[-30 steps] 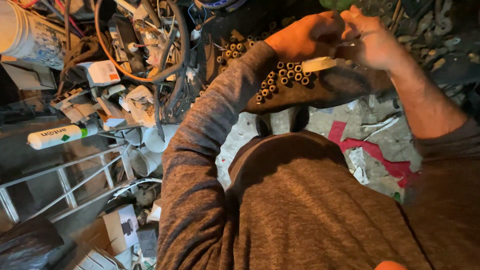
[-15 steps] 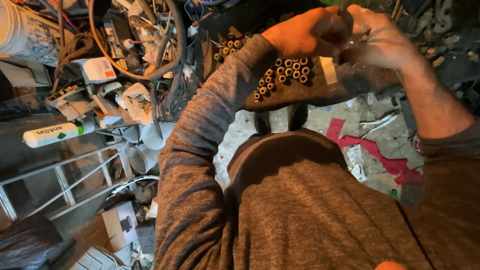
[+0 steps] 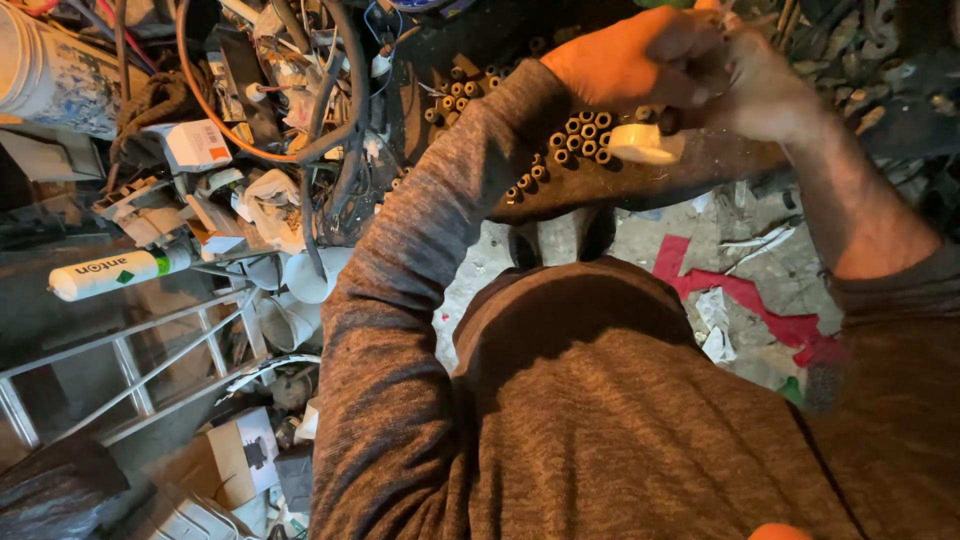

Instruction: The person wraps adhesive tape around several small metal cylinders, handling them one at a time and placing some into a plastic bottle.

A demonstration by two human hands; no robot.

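Both hands met above the dark counter [image 3: 700,175]: the left hand [image 3: 625,65] curled shut against the right hand [image 3: 765,95], the white tape roll [image 3: 645,143] hanging just beneath them, beside the brass fittings [image 3: 580,140].

fittings [image 3: 578,140] on tray [image 3: 640,185], tape roll [image 3: 645,143] right

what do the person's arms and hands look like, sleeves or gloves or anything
Both hands are bare, with no gloves, rings or watch in view. The left hand comes out of a long sleeve of brown-grey heathered knit that reaches the wrist, part of the same top covering the torso. The right hand has its matching sleeve pushed up near the elbow, leaving a hairy forearm uncovered.
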